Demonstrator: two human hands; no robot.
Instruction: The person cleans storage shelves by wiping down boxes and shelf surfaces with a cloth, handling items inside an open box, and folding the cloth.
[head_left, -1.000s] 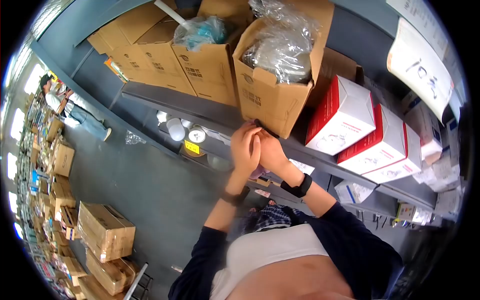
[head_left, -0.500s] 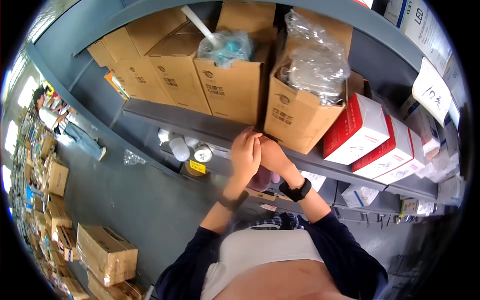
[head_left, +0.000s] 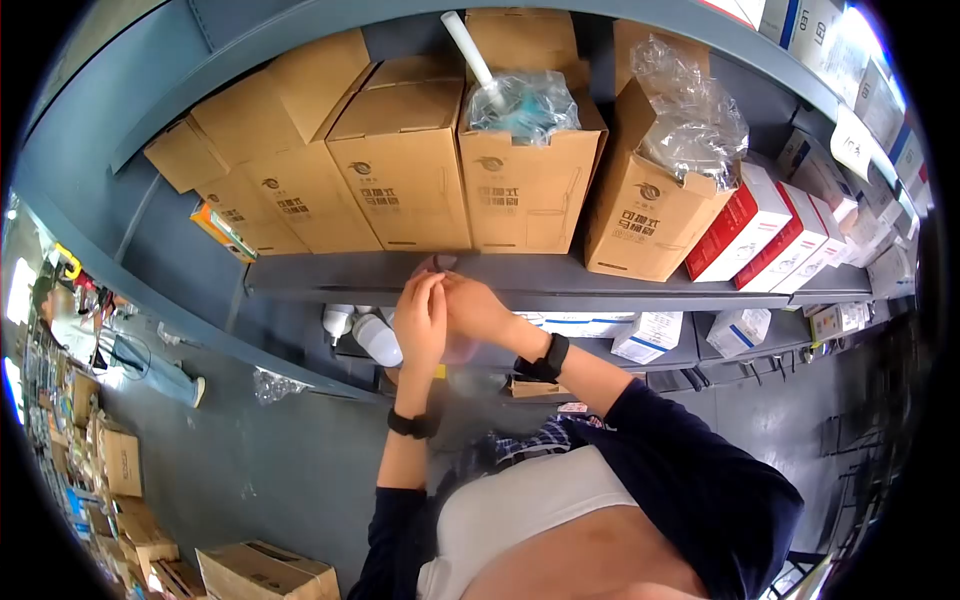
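Note:
My left hand (head_left: pixel 420 318) and my right hand (head_left: pixel 474 305) meet at the front edge of the grey shelf (head_left: pixel 340 272). Their fingers are closed together around a small dark piece at the top of a translucent pinkish thing (head_left: pixel 460 348), which hangs behind and below them; what it is I cannot make out. Above them on the shelf stands an open brown carton (head_left: pixel 530 200) with a white handle (head_left: pixel 470 50) and a teal item in clear plastic. To its right, another open carton (head_left: pixel 650 215) holds bunched clear wrap (head_left: pixel 690 110).
Closed brown cartons (head_left: pixel 395 160) line the shelf's left part. Red-and-white boxes (head_left: pixel 745 225) stand at the right. White bulbs (head_left: pixel 376 340) and small boxes (head_left: pixel 648 336) sit on the lower shelf. Another person (head_left: pixel 150 365) stands far left, near stacked cartons (head_left: pixel 270 572).
The view has turned, so the cartons now sit further right. Both hands have moved left along the shelf edge, still together, and more of the pinkish thing shows.

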